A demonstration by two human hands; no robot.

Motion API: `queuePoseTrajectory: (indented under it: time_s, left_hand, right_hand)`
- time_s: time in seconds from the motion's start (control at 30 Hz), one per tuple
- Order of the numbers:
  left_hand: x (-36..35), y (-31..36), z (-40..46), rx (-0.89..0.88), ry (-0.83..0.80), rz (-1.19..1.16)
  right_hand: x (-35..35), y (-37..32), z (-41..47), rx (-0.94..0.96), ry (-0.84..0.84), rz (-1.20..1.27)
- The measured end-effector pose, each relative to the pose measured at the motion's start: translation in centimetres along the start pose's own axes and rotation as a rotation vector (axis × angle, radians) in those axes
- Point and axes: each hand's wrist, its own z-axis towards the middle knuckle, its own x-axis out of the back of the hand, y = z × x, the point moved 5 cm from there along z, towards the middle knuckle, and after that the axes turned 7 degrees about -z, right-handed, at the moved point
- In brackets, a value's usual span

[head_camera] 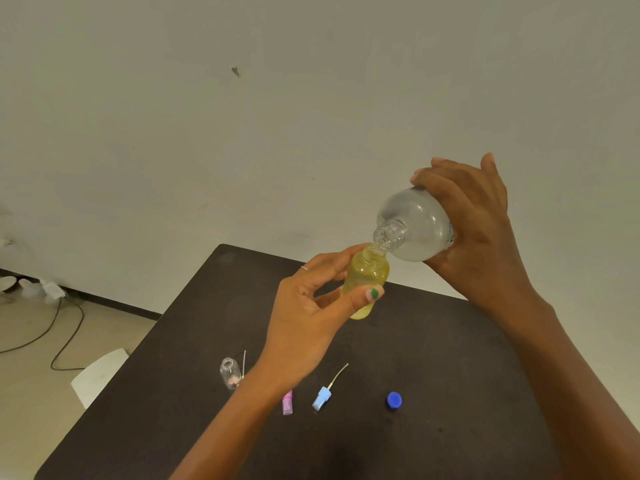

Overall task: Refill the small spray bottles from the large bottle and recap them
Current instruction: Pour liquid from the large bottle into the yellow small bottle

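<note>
At frame center, the left hand [311,306] grips a yellow spray bottle [367,278] above the dark surface [450,358], while the right hand [478,230] clasps the tilted large bottle [412,226], mouth touching its neck.

Right hand [481,237] tips large bottle [415,226] onto yellow bottle [367,275] gripped by left hand [311,306].

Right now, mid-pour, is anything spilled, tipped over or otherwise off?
No spill shows on the table. The large bottle meets the yellow bottle mouth to mouth. The clear small bottle stands uncapped.
</note>
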Motion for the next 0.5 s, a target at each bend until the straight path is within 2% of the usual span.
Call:
queuePoseTrajectory:
  time_s: [0.5]
  left_hand:
    - [0.03,-0.24,-0.13,0.018,-0.003,0.011]
  right_hand:
    - [-0.66,0.02,-0.85,-0.079,-0.031,0.085]
